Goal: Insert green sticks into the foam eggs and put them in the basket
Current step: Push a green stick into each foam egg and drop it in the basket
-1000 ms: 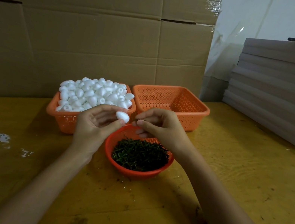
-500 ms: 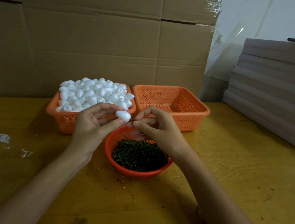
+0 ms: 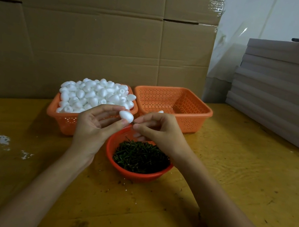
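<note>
A worn yellow wooden table fills the view, with both bare forearms reaching in over its near edge. White crumbs lie toward the left edge. Near the middle stands a round red bowl heaped with green sticks. Just above the bowl's far rim the left hand pinches a single foam egg between thumb and fingertips, palm turned up. The right hand meets it, thumb and forefinger pressed together on a green stick, only a dark sliver of which shows at the egg's end. Behind them, side by side, stand an orange basket piled with white foam eggs and a second orange basket, one white piece showing inside it. A cardboard wall stands along the far edge, with stacked grey boards at the far right corner.
</note>
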`<action>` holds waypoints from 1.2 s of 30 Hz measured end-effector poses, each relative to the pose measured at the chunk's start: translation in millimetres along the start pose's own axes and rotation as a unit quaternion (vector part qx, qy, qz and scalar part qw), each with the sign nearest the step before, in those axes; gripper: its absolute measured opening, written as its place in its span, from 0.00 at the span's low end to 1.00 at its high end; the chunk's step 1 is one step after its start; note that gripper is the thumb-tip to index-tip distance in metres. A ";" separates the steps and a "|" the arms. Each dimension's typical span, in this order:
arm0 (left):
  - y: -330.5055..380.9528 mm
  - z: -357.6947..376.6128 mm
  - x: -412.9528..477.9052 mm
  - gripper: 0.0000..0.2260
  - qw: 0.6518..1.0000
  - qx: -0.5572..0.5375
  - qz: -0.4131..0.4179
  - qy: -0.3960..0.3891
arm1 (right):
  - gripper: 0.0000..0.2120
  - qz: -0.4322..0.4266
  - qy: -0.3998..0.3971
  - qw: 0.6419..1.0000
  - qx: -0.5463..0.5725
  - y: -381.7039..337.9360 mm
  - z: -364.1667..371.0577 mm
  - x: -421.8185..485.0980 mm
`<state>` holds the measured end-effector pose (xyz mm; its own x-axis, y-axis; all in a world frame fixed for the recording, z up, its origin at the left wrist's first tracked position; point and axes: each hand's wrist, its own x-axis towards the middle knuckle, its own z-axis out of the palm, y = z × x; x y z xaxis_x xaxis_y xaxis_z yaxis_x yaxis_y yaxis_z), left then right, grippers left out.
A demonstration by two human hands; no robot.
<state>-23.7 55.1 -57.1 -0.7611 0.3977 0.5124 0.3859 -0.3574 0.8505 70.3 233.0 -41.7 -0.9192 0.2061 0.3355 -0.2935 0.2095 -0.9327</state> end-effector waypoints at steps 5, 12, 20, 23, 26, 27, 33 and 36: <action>-0.1 0.3 -0.6 0.16 1.000 -0.001 -0.002 -0.002 | 0.10 0.016 -0.033 0.999 0.002 3.5 4.2 0.3; -0.3 0.4 -1.0 0.17 1.000 0.001 0.005 -0.020 | 0.09 0.004 -0.039 0.999 -0.006 4.9 3.8 0.7; -3.1 -1.4 0.8 0.16 1.000 0.006 -0.003 -0.031 | 0.09 0.005 -0.054 0.998 -0.010 4.4 3.6 1.3; -2.6 -1.2 0.8 0.17 1.000 0.001 -0.008 -0.027 | 0.09 0.006 -0.060 0.998 -0.009 3.8 3.7 0.6; -3.3 -2.0 1.0 0.17 0.999 0.000 -0.011 -0.031 | 0.09 0.011 -0.063 0.998 -0.010 3.5 4.0 0.5; -3.8 -2.2 1.1 0.17 0.999 0.000 -0.012 -0.034 | 0.09 0.012 -0.064 0.998 -0.010 3.5 3.7 0.7; -4.7 -1.2 1.2 0.17 0.999 -0.003 -0.018 -0.037 | 0.10 0.029 -0.061 0.997 0.021 2.6 4.9 -1.5; -4.7 -0.4 0.7 0.17 0.999 -0.012 -0.020 -0.035 | 0.09 0.026 -0.052 0.998 0.024 1.9 5.2 -2.1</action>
<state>-26.3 56.8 -60.8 -0.7365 0.4700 0.4864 0.3434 -0.3597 0.8676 70.4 228.0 -44.8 -0.9548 0.1155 0.2738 -0.2549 0.1549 -0.9545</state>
